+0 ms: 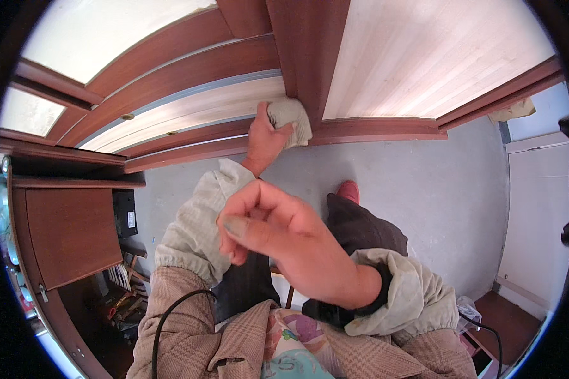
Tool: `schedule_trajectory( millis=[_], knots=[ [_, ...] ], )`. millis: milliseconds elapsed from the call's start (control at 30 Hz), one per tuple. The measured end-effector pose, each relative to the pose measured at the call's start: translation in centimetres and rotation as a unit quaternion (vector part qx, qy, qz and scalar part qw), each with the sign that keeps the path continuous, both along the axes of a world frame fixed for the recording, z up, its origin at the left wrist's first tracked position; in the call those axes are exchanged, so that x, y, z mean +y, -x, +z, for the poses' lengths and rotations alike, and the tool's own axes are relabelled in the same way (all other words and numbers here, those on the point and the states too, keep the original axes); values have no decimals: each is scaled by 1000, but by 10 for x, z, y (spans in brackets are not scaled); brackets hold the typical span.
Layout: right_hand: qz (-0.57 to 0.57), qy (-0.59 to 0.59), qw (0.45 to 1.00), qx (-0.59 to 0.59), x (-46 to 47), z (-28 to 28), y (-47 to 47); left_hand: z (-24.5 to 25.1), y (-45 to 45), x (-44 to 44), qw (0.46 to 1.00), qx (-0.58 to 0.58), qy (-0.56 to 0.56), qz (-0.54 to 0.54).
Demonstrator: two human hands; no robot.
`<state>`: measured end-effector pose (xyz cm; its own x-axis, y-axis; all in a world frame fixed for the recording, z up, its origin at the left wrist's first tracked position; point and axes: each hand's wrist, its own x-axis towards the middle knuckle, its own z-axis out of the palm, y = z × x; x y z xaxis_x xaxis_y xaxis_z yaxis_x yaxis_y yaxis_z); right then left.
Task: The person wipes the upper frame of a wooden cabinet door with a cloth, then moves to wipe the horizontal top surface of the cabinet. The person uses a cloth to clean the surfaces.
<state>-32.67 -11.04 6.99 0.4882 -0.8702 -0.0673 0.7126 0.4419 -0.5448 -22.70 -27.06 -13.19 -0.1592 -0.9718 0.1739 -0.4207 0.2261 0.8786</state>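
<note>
My left hand [264, 142] reaches forward and grips a folded pale cloth [291, 122]. The cloth lies against the reddish-brown wooden frame [308, 61], at the corner where an upright meets the lower rails. Close to the camera, my right hand [284, 237] is raised with its fingers curled and the thumb near the fingertips; nothing shows in it. Pale panels [422, 61] fill the framework, and a narrow light strip [204, 104] runs left of the cloth. Light sleeve covers are on both forearms.
A brown wooden cabinet [71, 232] stands at the left, with a black box [124, 213] beside it. Grey floor [422, 199] lies below the frame. A white cabinet [533, 189] is at the right, near a clear plastic bag [468, 315]. Black cables hang by both arms.
</note>
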Motion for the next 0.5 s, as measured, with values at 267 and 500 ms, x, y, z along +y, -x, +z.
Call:
schedule_trajectory(
  millis=[267,500],
  knots=[
    [-36,-7,997,66,-3,-11,-18,116,-35,-21,972,30,208,102],
    [-44,-4,997,57,-1,-5,-17,116,-183,-42,944,-44,284,160]
  ],
)
